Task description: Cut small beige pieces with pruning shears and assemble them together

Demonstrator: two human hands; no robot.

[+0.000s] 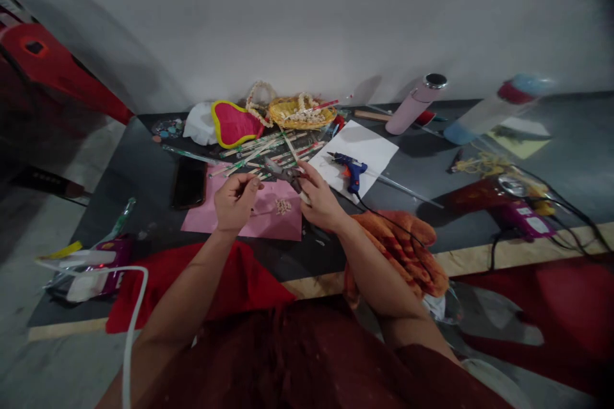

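My right hand [322, 199] is wrapped round a pair of pliers [286, 174], whose jaws point up and left. Just left of the jaws, my left hand [236, 202] is pinched closed; whatever its fingertips hold is too small to name. Both hands are over a pink sheet [278, 227], where a small heap of pale bits [283, 206] lies. Behind the hands, many thin sticks with green parts [249, 154] are scattered. A yellow basket [288, 116] with pale pieces stands behind them, beside a red heart shape with yellow edging [236, 124].
A blue glue gun [354, 170] rests on white paper [378, 142]. Farther right are a pink flask [413, 106] and a clear bottle [494, 110]. A phone [188, 183] lies at left. Orange cloth [407, 249] and red cloth [225, 281] cover parts of the front edge.
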